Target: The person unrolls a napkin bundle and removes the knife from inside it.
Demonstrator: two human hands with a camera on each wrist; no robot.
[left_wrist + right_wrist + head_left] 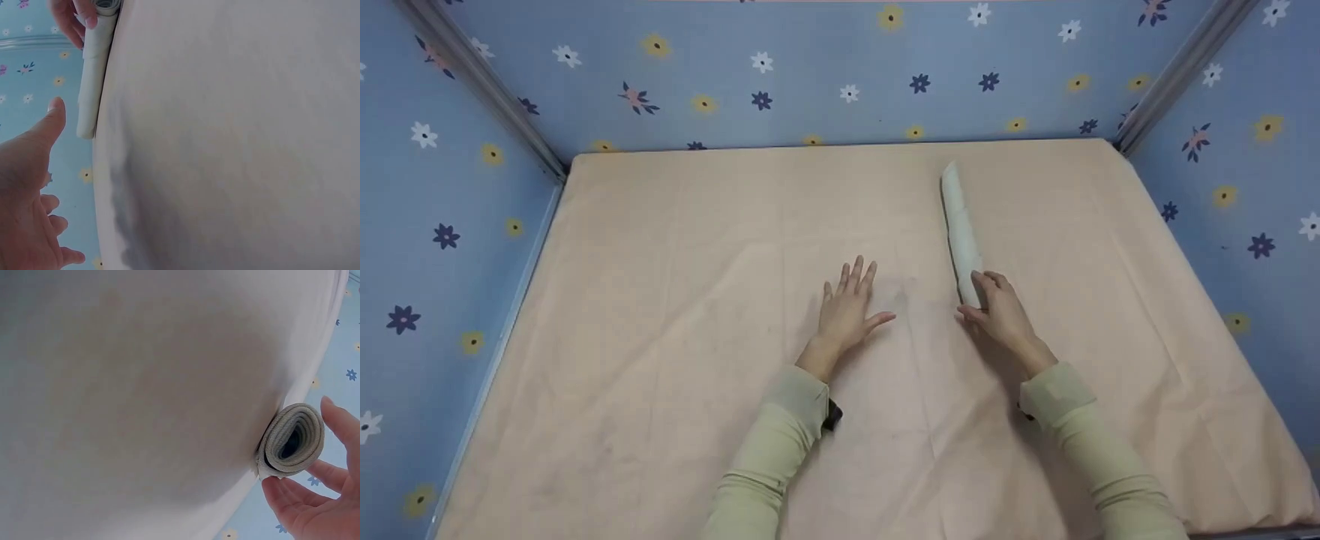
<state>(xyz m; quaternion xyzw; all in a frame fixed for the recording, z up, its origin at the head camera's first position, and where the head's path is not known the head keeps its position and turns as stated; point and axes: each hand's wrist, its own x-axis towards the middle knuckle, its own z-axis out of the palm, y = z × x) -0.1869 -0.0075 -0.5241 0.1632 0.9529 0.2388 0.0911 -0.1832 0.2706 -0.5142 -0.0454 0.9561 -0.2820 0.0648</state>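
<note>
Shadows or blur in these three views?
Head: soft shadow beside the right sleeve on the cloth; left wrist: cloth soft, little texture, dark blurry shadow toward its left edge; right wrist: broad dim shadow mid-cloth, coiled end of the roll fairly sharp.

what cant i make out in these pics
Pale green cylindrical cloth roll: inner surface, right wrist view, hidden by its own coils.
Small black object: head view, mostly hidden by the pale green fabric left cuff.
Creased beige cloth covering: near edge, head view, mostly cut off by the picture's bottom edge.
</note>
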